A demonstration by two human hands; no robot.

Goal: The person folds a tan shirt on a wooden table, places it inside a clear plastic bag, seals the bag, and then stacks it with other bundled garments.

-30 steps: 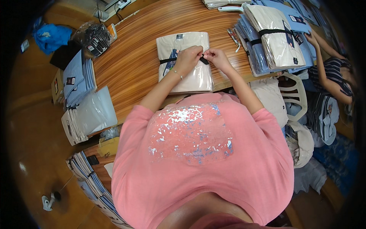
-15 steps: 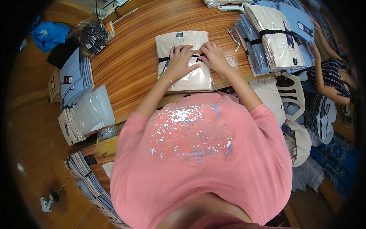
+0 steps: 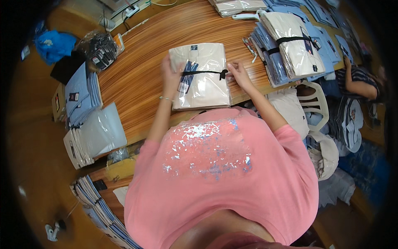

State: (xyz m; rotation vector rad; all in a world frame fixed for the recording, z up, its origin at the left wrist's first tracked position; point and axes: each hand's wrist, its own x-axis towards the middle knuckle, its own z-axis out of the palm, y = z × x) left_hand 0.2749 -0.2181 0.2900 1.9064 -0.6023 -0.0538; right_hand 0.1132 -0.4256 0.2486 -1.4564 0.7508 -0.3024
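**Left hand [image 3: 168,76], right hand [image 3: 240,75] flanking the cream garment bundle [image 3: 205,92]!**

The left is showing blurred at the left edge, grip unclear; the right is sitting half-open, seemingly empty, beside the black knot [image 3: 223,74]. The bundle is lying on the tabletop [image 3: 139,74], a banded stack [image 3: 292,56] resting rightward.

Blue bag [image 3: 54,47], white chair [image 3: 324,103]

the wooden table [image 3: 137,66] bears a cream pack [image 3: 207,91] between left hand [image 3: 170,78] and right hand [image 3: 239,75], a small tool [image 3: 250,49] and tall stack [image 3: 297,56] beyond the right, blue packs [image 3: 79,93] at its edge leftward.
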